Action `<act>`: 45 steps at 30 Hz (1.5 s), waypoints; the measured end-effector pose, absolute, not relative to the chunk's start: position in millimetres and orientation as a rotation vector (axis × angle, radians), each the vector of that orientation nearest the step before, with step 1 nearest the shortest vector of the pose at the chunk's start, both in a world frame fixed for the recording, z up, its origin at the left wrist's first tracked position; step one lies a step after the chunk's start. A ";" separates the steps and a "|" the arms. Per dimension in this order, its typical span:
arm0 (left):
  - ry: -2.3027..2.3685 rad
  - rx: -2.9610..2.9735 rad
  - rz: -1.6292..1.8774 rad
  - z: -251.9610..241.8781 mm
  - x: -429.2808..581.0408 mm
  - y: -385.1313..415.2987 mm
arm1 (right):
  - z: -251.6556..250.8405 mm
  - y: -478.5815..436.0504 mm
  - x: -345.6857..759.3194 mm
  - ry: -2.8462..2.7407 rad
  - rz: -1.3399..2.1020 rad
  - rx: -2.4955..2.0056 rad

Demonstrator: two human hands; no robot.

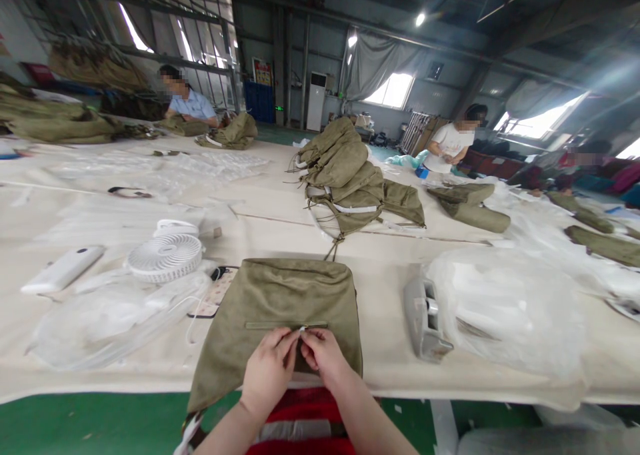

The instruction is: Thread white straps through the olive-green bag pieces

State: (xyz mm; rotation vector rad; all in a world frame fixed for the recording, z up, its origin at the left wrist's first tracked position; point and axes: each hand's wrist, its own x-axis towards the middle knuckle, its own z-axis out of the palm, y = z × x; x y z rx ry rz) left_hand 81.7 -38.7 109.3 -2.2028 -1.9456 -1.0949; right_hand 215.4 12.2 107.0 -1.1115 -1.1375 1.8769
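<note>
An olive-green fabric bag point(295, 288) lies flat at the table's front edge, its lower left corner drooping over the side. Across its face runs a zipper point(285, 325). My left hand point(270, 365) and my right hand point(323, 355) meet just below the zipper's right part. Both are closed, fingertips pinched together around a small white piece point(302, 330), too small to name. It sits at the zipper line, and the fingers partly cover it.
Left of the bag are a white fan point(165, 256), a phone point(215, 295), a white device point(64, 268) and plastic bags point(115, 318). At right stand a grey tape dispenser point(425, 318) and clear plastic point(510, 308). Olive bags point(350, 175) pile ahead; co-workers sit beyond.
</note>
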 end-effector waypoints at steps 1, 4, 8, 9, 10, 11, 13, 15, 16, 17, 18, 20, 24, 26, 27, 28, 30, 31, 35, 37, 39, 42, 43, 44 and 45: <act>-1.875 -2.241 -1.019 110.6 81.4 -41.5 | 107.1 12.1 214.8 -1.114 1.879 -1.108; -1.773 -2.323 -0.890 113.2 80.7 -49.2 | 108.3 10.9 213.7 -1.027 1.888 -1.096; -1.806 -2.308 -1.060 114.8 79.4 -51.8 | 111.0 7.3 214.5 -1.002 1.907 -1.067; -1.846 -2.278 -1.128 116.1 78.3 -49.5 | 111.2 6.4 215.1 -1.004 1.917 -1.077; -1.903 -2.244 -1.177 118.2 76.9 -45.6 | 111.1 5.7 216.0 -1.000 1.927 -1.096; -1.970 -2.219 -1.198 121.4 75.2 -39.9 | 110.7 5.3 217.0 -0.992 1.943 -1.120; -2.079 -2.263 -1.145 131.3 72.0 -24.0 | 108.7 5.5 219.9 -0.988 1.946 -1.168; -2.082 -2.440 -0.984 145.0 71.1 -4.4 | 106.1 7.0 223.4 -1.001 1.931 -1.203; -2.049 -2.547 -0.862 152.5 72.3 5.6 | 104.9 8.1 225.2 -0.993 1.931 -1.222; -2.005 -2.637 -0.716 159.8 74.8 15.1 | 103.8 9.2 227.0 -0.972 1.942 -1.240; -1.961 -2.699 -0.557 166.6 78.6 23.5 | 102.9 10.2 228.7 -0.938 1.962 -1.259; -1.869 -2.750 -0.256 177.1 89.2 36.5 | 101.6 11.7 231.6 -0.868 1.994 -1.283; -1.689 -2.752 0.137 181.9 112.3 46.6 | 95.7 13.7 233.9 -0.937 1.888 -1.342; -1.638 -2.753 0.236 178.5 118.7 46.4 | 90.0 15.3 233.0 -1.004 1.799 -1.388; -1.624 -2.759 0.254 176.3 119.9 45.8 | 86.8 16.3 232.2 -1.018 1.757 -1.397; -1.615 -2.767 0.250 174.2 119.7 44.9 | 84.0 17.6 231.1 -1.021 1.718 -1.393; -1.625 -2.772 0.179 170.4 116.3 42.8 | 79.9 20.5 228.3 -0.998 1.660 -1.360; -1.645 -2.767 0.119 168.8 113.9 41.6 | 79.0 22.1 226.7 -0.972 1.637 -1.348; -1.701 -2.771 -0.071 164.1 104.9 35.1 | 80.8 28.6 221.7 -0.841 1.574 -1.391; -1.691 -2.796 -0.095 162.9 102.2 31.7 | 83.0 30.6 222.8 -0.783 1.594 -1.395; -1.698 -2.816 -0.134 162.4 100.4 29.5 | 85.4 31.2 227.5 -0.656 1.699 -1.305; -1.774 -2.799 -0.197 162.0 99.1 30.4 | 89.5 30.7 238.1 -0.463 1.866 -1.091; -1.810 -2.781 -0.205 161.6 99.1 31.8 | 90.6 30.7 241.8 -0.474 1.873 -1.063; -1.847 -2.763 -0.205 160.9 99.4 33.5 | 91.4 31.1 245.2 -0.540 1.851 -1.080; -1.878 -2.746 -0.202 159.9 100.0 35.5 | 91.6 31.9 248.5 -0.642 1.793 -1.138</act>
